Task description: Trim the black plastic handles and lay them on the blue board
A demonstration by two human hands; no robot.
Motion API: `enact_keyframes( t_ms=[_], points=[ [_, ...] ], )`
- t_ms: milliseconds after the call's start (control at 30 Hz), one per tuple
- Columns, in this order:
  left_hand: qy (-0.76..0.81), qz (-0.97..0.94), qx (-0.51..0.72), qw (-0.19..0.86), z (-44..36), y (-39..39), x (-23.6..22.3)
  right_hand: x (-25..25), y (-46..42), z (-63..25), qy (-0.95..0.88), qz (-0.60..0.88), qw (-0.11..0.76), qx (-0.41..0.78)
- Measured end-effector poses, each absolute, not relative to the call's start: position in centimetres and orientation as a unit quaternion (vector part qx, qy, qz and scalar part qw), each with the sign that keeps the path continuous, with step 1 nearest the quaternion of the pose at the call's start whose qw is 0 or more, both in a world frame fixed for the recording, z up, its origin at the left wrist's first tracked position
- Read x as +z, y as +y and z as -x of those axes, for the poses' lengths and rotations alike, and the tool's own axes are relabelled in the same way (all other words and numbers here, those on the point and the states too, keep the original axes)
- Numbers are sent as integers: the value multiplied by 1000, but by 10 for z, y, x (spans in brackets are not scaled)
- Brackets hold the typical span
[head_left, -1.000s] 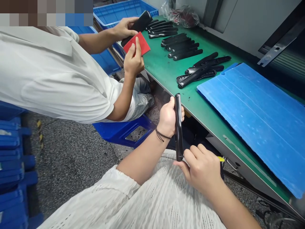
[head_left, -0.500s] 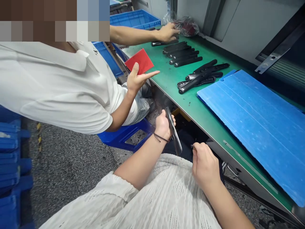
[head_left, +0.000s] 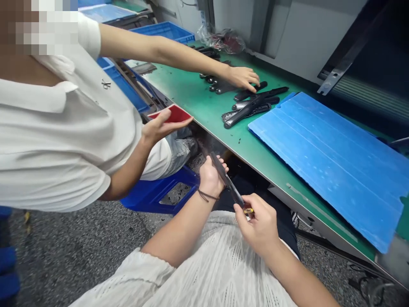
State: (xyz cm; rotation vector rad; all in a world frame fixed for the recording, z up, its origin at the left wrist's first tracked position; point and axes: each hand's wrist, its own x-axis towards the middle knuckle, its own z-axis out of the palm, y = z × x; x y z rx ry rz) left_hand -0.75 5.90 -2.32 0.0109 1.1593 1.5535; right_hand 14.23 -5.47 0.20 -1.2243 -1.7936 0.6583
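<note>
A pale grey wall fills the upper middle of the frame, crossed by a grey metal post. A dark panel covers the upper right. A green table, faintly shiny, slants from the upper middle to the lower right. A blue stool stands left of centre on speckled grey floor.

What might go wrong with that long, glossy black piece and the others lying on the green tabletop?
The long, glossy black piece might slip, as the left hand holds it off the green tabletop.

The small yellow item in the right hand, close to the piece's near end, might scratch it.

The co-worker's outstretched hand might knock the crossed pile of long black pieces beside it.
</note>
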Motion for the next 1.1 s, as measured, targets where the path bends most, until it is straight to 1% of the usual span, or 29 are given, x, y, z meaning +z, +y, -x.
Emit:
enact_keyframes(
  t_ms=[67,133,200,267,333,400,533,633,867,1000,1100],
  points=[
    [509,-111,699,490,4,41,-21,4,-57,-143,-718,487,447,216],
    [499,-334,703,382,2,21,-18,10,-59,-148,-735,471,450,186],
    [439,-550,621,344,0,6,-15,18,-60,-154,-751,455,444,177],
    [398,-643,548,358,-3,0,-12,27,-61,-161,-759,451,428,194],
    [401,-649,541,354,-6,1,-10,34,-61,-168,-761,458,403,222],
    [411,-645,557,325,-9,4,-10,38,-59,-176,-772,454,381,230],
    [363,-697,571,237,-11,7,-8,42,-56,-186,-817,432,347,158],
    [332,-727,567,200,-11,7,-3,45,-56,-185,-832,440,311,132],
    [327,-744,557,171,-11,6,4,47,-56,-175,-828,477,283,79],
    [330,-747,552,169,-11,4,5,47,-58,-173,-831,468,296,57],
    [340,-743,546,185,-12,3,6,46,-59,-172,-831,466,305,17]
  ],
)
